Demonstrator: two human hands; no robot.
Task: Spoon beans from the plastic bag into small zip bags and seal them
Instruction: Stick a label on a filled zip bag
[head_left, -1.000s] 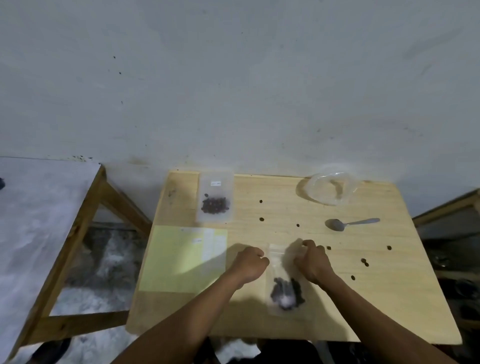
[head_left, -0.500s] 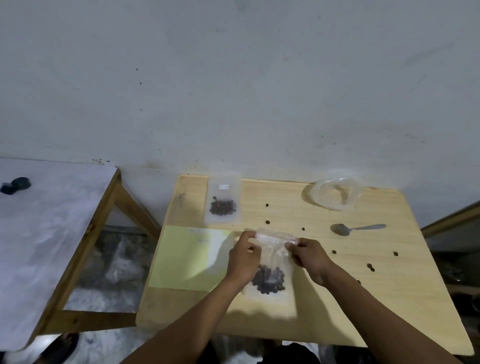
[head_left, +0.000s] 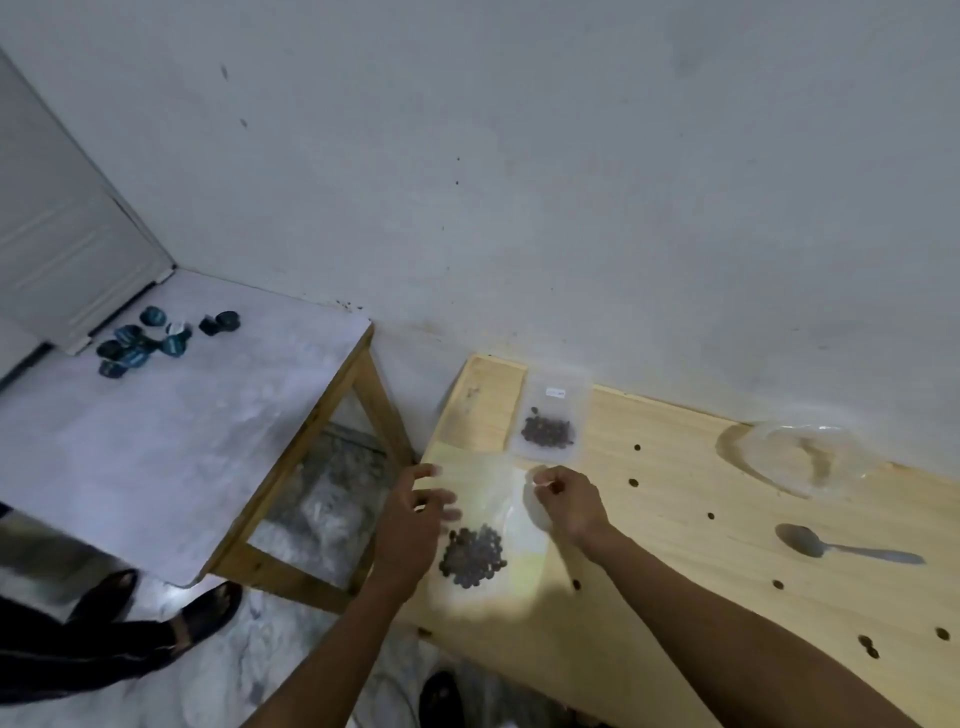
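a clear zip bag (head_left: 480, 525) with a dark heap of beans (head_left: 472, 555) in its lower half lay near the table's (head_left: 727, 597) left front corner, over a pale yellow sheet (head_left: 530, 566). its plastic was blurred, so whether the top strip was pressed closed could not be told. behind it a second bag (head_left: 551, 418) with its own clump of beans lay flat by the back edge.

the left hand (head_left: 410, 525) was over the bag's left side, fingers spread and loosely bent, gripping nothing plainly; whether they touched the plastic could not be told. the right hand (head_left: 569, 499) was curled, thumb and forefinger pinched at the bag's upper right corner.

to the right, the crumpled plastic bag (head_left: 808, 460) sat by the wall and the spoon (head_left: 841, 545) lay well apart from both hands, bowl toward them. loose beans were scattered over the wood between. the bag in hand lay close to the table's left edge; bare wood stretched to the right of it. a second table (head_left: 182, 441) with dark round caps (head_left: 150, 340) stood to the left, a gap of floor between the two, and sandalled feet (head_left: 161, 608) showed below it.
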